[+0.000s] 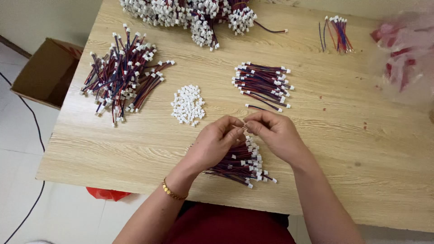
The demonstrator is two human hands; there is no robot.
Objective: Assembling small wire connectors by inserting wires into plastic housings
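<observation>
At worktop (343, 149) centre: left hand (216, 143) and right hand (276, 133) pinched shut on one small white connector (244, 123); wire bundle (242, 162) at six o'clock. Risk: loosened pinch likely dropped it among wires.

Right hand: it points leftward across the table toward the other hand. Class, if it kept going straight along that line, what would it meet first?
The right hand would almost at once meet the fingertips of the left hand; they already seem to pinch one small white connector together.
</observation>
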